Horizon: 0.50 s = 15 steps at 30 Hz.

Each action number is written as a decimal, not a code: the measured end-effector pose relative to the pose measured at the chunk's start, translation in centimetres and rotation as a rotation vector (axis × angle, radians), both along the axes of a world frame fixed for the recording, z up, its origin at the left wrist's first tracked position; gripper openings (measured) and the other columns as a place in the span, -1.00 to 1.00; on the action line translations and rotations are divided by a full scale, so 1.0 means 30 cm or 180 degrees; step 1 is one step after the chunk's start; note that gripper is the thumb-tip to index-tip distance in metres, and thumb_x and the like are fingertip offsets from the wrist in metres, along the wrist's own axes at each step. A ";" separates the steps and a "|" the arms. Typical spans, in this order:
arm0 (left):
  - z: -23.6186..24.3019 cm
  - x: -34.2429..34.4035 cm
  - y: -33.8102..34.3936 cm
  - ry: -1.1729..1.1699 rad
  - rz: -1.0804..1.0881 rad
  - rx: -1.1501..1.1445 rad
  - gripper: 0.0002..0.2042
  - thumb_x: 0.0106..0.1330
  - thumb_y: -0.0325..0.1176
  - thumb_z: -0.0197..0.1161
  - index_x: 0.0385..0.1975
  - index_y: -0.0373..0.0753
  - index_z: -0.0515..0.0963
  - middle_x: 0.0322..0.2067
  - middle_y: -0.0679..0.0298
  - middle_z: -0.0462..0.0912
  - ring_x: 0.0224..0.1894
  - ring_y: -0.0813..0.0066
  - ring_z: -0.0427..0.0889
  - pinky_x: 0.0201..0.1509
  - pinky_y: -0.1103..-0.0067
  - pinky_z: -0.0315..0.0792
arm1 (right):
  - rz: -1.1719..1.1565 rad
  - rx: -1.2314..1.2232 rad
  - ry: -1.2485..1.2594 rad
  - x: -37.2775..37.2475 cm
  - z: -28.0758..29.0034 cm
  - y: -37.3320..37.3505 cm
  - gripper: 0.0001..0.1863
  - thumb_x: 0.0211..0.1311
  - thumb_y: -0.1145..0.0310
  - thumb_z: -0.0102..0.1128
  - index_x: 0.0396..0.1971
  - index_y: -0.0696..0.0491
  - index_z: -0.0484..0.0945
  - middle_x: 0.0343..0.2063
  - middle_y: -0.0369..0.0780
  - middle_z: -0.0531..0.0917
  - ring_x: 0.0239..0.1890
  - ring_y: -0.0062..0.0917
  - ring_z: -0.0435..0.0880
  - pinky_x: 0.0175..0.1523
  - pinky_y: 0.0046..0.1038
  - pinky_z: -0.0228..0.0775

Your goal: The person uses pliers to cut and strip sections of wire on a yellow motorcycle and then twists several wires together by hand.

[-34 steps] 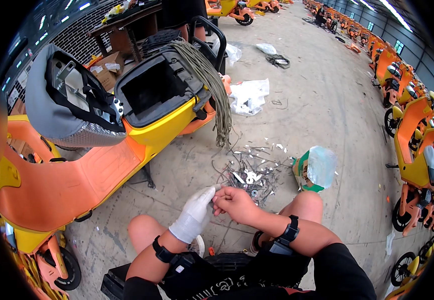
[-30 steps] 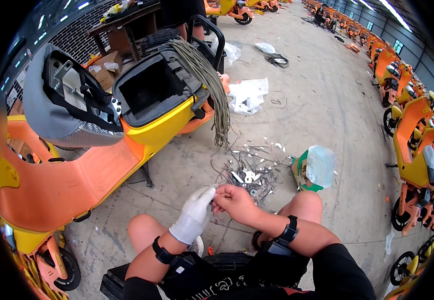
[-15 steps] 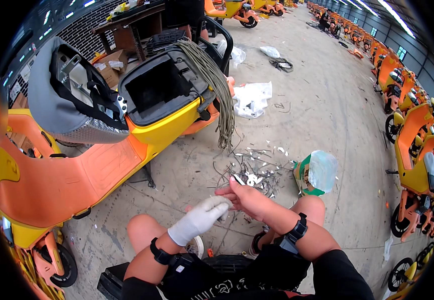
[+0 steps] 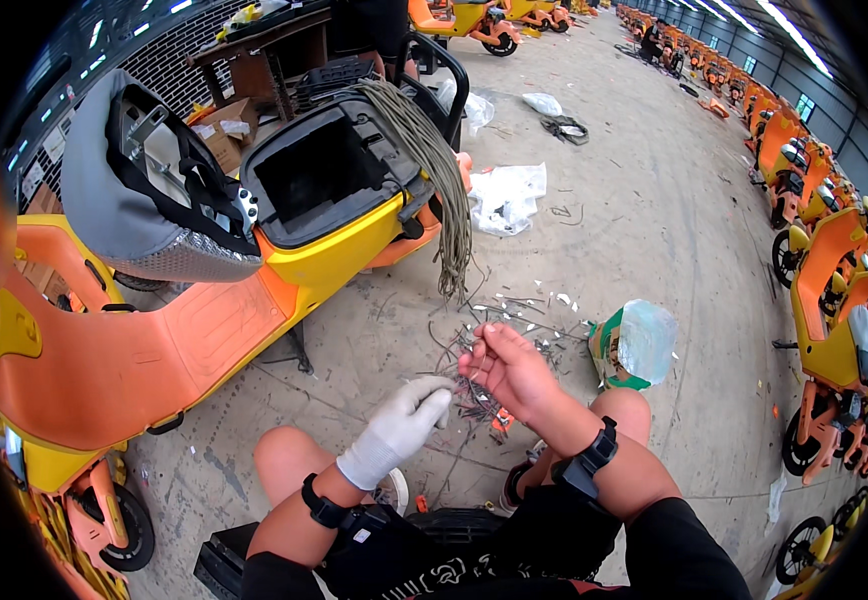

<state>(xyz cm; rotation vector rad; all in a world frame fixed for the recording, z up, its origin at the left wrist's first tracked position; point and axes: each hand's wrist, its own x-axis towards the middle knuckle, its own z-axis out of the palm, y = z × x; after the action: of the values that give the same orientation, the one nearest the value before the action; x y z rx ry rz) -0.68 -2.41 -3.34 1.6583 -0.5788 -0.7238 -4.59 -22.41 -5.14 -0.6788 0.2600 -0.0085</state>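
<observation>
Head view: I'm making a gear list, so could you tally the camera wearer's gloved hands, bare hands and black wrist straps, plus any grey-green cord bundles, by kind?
Gloved left hand: 1
Bare right hand: 1
Black wrist straps: 2
Grey-green cord bundle: 1
Total: 5

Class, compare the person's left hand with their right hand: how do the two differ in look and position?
Covering: the left hand wears a whitish glove, while the right hand is bare.
Position: the right hand is higher in the picture, whereas the left hand is lower.
Shared: both are over the floor, with a black strap behind each wrist.
</observation>
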 end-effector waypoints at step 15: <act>0.058 -0.022 -0.003 0.0023 -0.0597 0.0102 -0.70 0.48 -0.31 0.03 0.10 -0.27 0.52 -0.56 0.44 0.44 -0.50 0.73 0.38 -0.40 0.67 0.33 | -0.0115 -0.0293 0.0079 -0.016 0.022 -0.001 -0.86 0.47 0.32 0.00 -0.20 0.06 0.47 -0.44 -0.33 0.57 -0.26 -0.46 0.68 -0.02 -0.37 0.54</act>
<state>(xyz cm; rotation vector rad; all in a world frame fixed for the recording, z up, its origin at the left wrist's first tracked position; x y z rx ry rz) -1.35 -2.51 -1.60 1.6446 -0.7275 -0.8785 -5.07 -22.43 -4.49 -0.7659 0.2971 -0.0467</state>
